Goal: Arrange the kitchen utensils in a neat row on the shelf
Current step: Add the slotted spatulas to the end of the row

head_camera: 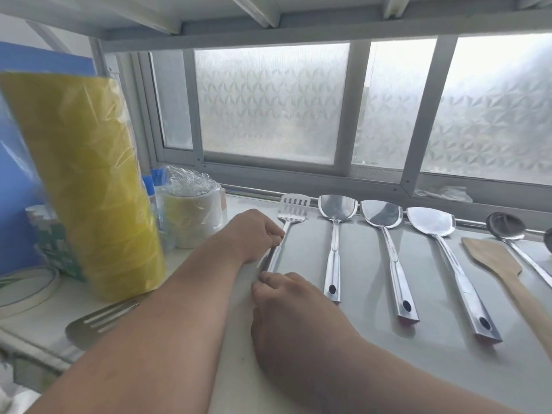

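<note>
Both hands (268, 258) pinch slotted spatula (294, 209) handle

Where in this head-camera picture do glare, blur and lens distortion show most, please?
In the head view, backlight through the frosted window washes out the top right; the yellow roll at left is smeared and soft; the steel spatulas carry bright reflections; the shelf rail bows from wide-angle distortion.
</note>
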The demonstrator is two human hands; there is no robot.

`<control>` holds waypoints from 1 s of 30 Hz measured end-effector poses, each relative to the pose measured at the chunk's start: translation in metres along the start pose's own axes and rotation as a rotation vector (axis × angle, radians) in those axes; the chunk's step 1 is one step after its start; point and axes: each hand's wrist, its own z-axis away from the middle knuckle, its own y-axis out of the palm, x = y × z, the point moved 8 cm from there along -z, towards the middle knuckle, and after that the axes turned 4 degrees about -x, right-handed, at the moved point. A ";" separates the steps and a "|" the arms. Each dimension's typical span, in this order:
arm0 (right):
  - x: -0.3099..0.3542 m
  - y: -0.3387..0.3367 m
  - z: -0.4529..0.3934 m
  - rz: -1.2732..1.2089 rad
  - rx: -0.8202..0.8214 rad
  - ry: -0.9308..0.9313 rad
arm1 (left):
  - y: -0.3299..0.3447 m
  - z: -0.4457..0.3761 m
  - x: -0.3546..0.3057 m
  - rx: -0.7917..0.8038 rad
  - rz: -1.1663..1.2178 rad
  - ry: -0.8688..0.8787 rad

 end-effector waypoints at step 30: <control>-0.008 0.008 0.000 -0.020 0.084 0.134 | 0.014 -0.020 0.007 -0.032 0.041 0.014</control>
